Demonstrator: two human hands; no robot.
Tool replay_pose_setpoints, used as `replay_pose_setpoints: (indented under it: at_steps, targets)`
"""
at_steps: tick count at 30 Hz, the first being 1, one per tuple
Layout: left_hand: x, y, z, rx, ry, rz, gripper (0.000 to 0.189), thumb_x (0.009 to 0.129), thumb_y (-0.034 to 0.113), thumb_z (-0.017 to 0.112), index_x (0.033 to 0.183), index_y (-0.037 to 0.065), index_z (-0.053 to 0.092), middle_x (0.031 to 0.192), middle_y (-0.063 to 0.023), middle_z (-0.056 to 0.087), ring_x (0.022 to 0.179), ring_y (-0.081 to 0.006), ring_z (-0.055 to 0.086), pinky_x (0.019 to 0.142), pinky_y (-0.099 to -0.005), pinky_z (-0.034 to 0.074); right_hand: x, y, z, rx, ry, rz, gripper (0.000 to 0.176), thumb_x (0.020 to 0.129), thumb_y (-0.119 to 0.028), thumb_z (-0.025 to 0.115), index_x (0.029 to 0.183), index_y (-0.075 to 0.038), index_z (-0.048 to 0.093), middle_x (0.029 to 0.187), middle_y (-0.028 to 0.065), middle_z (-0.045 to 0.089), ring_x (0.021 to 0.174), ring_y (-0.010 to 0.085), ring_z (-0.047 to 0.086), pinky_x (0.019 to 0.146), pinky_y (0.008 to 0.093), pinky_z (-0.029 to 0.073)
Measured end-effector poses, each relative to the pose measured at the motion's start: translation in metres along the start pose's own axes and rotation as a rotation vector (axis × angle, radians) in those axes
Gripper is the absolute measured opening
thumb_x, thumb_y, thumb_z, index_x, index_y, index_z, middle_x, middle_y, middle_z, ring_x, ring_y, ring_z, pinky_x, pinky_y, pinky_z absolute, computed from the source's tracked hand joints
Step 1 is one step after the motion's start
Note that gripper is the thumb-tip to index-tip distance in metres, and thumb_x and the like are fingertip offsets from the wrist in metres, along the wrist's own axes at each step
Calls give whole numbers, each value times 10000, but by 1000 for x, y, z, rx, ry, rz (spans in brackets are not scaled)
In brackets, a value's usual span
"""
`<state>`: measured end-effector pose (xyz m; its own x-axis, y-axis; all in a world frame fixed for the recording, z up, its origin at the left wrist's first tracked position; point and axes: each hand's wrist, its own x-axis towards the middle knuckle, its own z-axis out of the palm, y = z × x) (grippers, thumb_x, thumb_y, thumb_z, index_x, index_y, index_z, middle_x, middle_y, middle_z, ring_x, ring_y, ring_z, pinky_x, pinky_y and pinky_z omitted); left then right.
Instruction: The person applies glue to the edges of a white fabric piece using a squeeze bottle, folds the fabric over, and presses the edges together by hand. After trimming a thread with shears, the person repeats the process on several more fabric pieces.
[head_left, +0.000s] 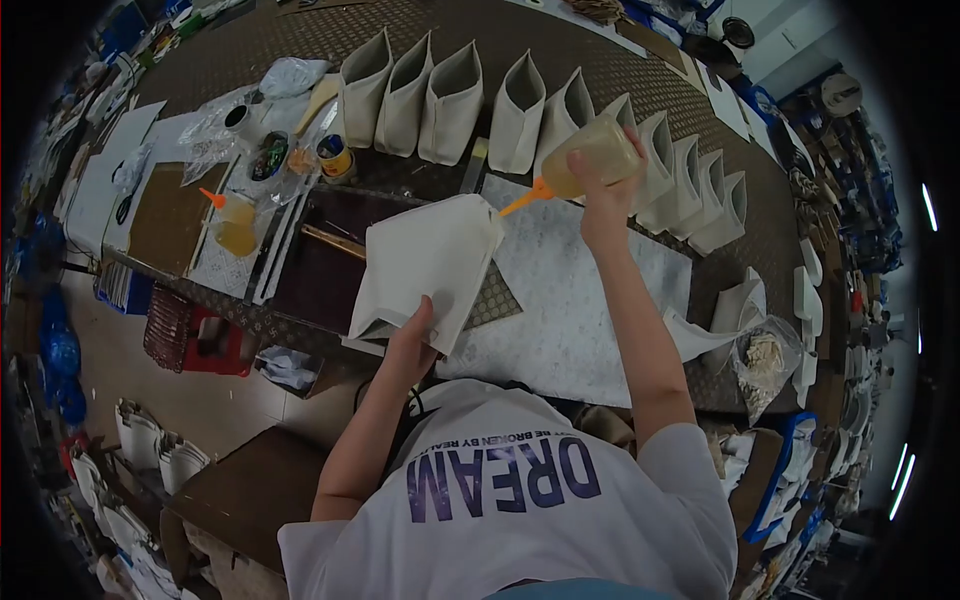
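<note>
1. Right hand (605, 195): closed round a squeeze bottle (600, 152) of yellowish liquid, raised over the middle of the table (600, 60).
2. Squeeze bottle: tilted, its long axis running from the far right down toward the near left. The orange nozzle (520, 205) leads and ends at the far right corner of the flat white bag (425, 262); whether the tip touches cannot be told.
3. Left hand (415, 338): fingers curled on the near edge of the flat white bag, thumb on top, holding it slightly lifted at the table's near edge.
4. Flat white bag: lies left of the right hand and is the nearer of the two items to the left hand. It partly overlaps the speckled mat (590, 300).
5. Row of standing white bags (450, 100): open-topped, along the far side of the table, behind the bottle.
6. Second bottle (236, 226): orange-tipped, toward the left edge, well apart from both hands, near small jars (335, 155).
</note>
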<state>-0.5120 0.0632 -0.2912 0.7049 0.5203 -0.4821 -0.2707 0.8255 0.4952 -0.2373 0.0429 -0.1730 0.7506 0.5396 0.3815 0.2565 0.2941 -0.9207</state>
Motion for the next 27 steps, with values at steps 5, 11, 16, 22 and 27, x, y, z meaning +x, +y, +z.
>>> replay_pose_setpoints:
  at_steps: [5, 11, 16, 22, 27]
  targets:
    - [0, -13, -11, 52, 88, -96, 573, 912, 349, 566, 1332, 12, 370, 1267, -103, 497, 1145, -226, 509, 943, -353, 425, -1, 15, 13, -96, 0, -48, 827, 717, -155, 792, 1309, -83, 220, 1230, 123, 369, 1135, 217, 443, 929, 334, 439]
    - [1, -20, -10, 20, -44, -116, 596, 889, 411, 590, 1334, 59, 407, 1292, -30, 485, 1191, -152, 453, 992, -302, 350, -3, 30, 15, -118, -22, -54, 833, 705, -143, 798, 1301, -83, 220, 1252, 129, 337, 1144, 221, 425, 940, 337, 429]
    - [2, -20, 3, -51, 27, -134, 531, 925, 412, 525, 1321, 77, 415, 1264, -30, 499, 1154, -183, 493, 960, -324, 399, -15, 28, 21, -237, -2, -143, 846, 693, -148, 801, 1306, -86, 221, 1279, 124, 312, 1185, 232, 379, 975, 351, 392]
    - [10, -32, 5, -104, -33, -110, 508, 933, 440, 501, 1302, 99, 428, 1242, -10, 507, 1148, -165, 495, 949, -315, 406, -23, 34, 15, -294, 5, -245, 829, 701, -155, 791, 1310, -78, 233, 1283, 120, 314, 1195, 232, 365, 978, 349, 374]
    - [9, -31, 6, -79, -33, -114, 506, 933, 436, 504, 1305, 104, 422, 1232, -7, 512, 1144, -157, 496, 943, -312, 409, -13, 50, -13, 8, 167, 82, 786, 728, -128, 773, 1302, -68, 240, 1226, 104, 393, 1120, 210, 444, 947, 324, 399]
